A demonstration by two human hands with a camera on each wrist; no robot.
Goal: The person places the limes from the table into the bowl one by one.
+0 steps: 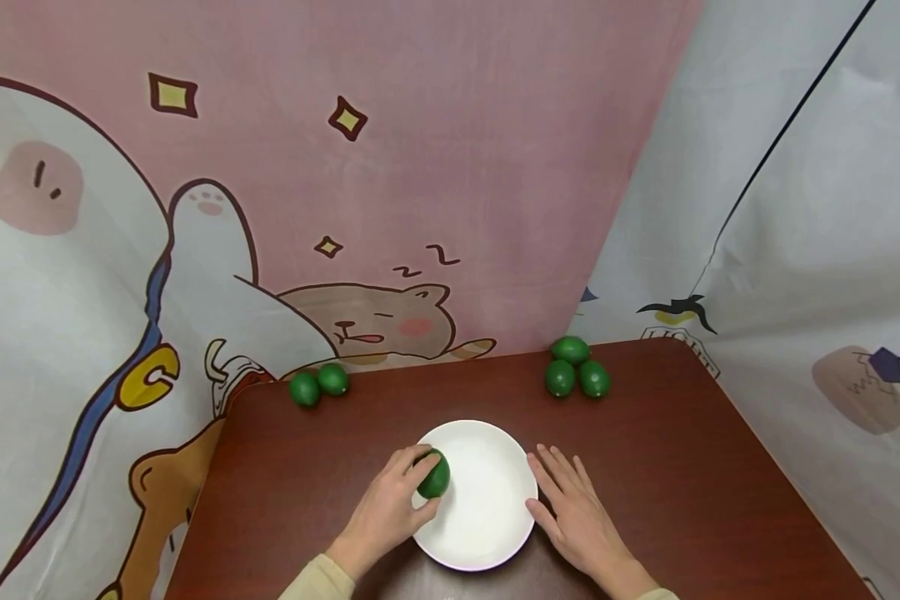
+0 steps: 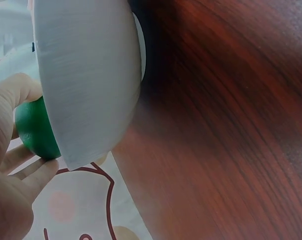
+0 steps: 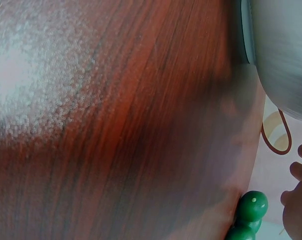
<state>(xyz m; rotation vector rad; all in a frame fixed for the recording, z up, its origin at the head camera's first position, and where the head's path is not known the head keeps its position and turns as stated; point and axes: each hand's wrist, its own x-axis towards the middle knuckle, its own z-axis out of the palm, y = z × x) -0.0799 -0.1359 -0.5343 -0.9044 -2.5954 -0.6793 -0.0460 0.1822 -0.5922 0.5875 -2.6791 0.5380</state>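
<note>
A white bowl (image 1: pixel 487 500) stands on the brown table near its front. At its left rim my left hand (image 1: pixel 390 506) pinches a green lime (image 1: pixel 437 477) between thumb and fingers. In the left wrist view the lime (image 2: pixel 35 127) shows at the rim, its lower part hidden behind the bowl's wall (image 2: pixel 88 85). My right hand (image 1: pixel 576 515) lies beside the bowl's right rim, fingers straight and slightly spread, holding nothing. The right wrist view catches only some of its fingertips (image 3: pixel 299 172), below the bowl's side (image 3: pixel 285 55).
Two limes (image 1: pixel 318 383) sit together at the table's back left edge. Three more limes (image 1: pixel 577 368) are grouped at the back right. Behind the table (image 1: pixel 690 467) hangs a cloth (image 1: pixel 495 167) printed with cartoon animals.
</note>
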